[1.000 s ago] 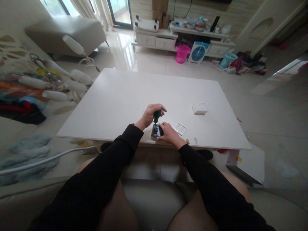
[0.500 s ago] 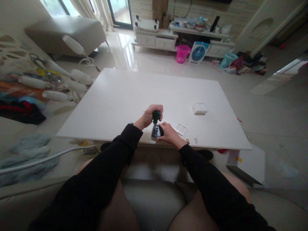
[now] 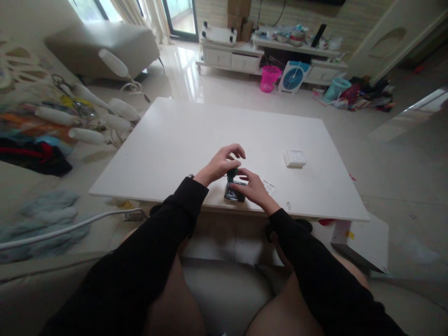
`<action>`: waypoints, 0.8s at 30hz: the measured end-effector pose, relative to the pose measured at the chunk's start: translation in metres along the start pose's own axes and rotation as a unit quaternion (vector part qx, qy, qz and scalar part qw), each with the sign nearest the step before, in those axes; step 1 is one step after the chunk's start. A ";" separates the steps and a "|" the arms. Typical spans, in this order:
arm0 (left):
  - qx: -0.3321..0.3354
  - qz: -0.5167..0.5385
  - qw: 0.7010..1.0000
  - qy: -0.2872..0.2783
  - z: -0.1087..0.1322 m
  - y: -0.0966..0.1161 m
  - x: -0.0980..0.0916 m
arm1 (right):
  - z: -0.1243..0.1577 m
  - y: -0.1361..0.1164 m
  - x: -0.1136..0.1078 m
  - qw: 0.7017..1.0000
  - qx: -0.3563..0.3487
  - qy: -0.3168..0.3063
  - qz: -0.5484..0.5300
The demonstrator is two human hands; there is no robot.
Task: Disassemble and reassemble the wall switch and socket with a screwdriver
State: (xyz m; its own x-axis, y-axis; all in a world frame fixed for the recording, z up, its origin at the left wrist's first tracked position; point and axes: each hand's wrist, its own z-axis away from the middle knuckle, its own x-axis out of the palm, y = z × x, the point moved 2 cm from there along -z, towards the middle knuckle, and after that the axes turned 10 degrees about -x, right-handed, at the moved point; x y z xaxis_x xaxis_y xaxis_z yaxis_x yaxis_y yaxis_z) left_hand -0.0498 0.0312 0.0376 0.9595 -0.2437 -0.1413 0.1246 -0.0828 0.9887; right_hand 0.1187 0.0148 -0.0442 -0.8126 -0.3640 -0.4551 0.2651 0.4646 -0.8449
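Note:
A screwdriver with a green handle (image 3: 231, 175) stands roughly upright, its lower end at a black-backed socket unit (image 3: 234, 193) by the near table edge. My left hand (image 3: 222, 161) is just above the handle, its fingers spread and loosened; the thumb side is close to or touching the handle's top. My right hand (image 3: 255, 187) has its thumb across the socket unit and its fingertips beside the lower handle, seemingly steadying the screwdriver. White faceplate pieces (image 3: 269, 186) lie partly hidden behind my right hand.
A white socket box (image 3: 295, 158) sits on the white table (image 3: 196, 135) to the right. Near the front edge lies a small clear item (image 3: 289, 205). A floor lamp (image 3: 122, 109) stands by the table's left side. Beyond are a pink basket (image 3: 269, 78) and a blue fan (image 3: 294, 77).
My left hand has loosened from its fist round the handle and opened. My right hand has shifted up from the socket unit's side toward the screwdriver. The view has moved slightly.

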 end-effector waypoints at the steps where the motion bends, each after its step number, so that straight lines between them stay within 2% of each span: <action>1: 0.010 -0.011 1.000 0.011 0.000 0.000 -0.001 | -0.002 -0.004 0.001 0.999 -0.004 0.005 -0.044; 3: 0.022 -0.035 0.999 0.021 0.000 0.001 -0.003 | -0.004 -0.010 0.005 0.995 -0.015 0.004 -0.100; 5: 0.027 -0.050 0.998 0.020 0.000 0.001 -0.004 | -0.006 -0.013 0.009 0.994 -0.022 0.000 -0.108; 9: 0.032 -0.045 0.998 0.019 0.005 0.003 0.002 | -0.008 -0.012 0.015 0.997 -0.032 0.034 -0.055; 12: 0.048 -0.064 0.995 0.056 0.011 0.008 0.009 | -0.011 -0.008 0.017 0.996 -0.020 0.087 -0.014; 15: 0.058 -0.091 0.990 0.089 0.016 0.010 0.012 | -0.012 -0.003 0.018 0.995 0.010 0.094 0.017; 20: 0.017 -0.092 0.992 0.084 0.014 0.006 -0.002 | -0.011 0.002 0.018 0.996 0.044 0.048 0.060; 24: -0.003 -0.078 0.997 0.020 0.014 0.006 -0.013 | -0.002 0.006 0.008 0.979 0.023 -0.076 0.189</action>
State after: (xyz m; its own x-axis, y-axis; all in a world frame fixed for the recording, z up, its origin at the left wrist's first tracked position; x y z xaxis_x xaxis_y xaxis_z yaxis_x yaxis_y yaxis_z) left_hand -0.0650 0.0199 0.0448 0.9377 -0.1892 -0.2913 0.2743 -0.1113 0.9552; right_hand 0.1126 0.0158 -0.0527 -0.5668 -0.2910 -0.7708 0.5576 0.5533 -0.6188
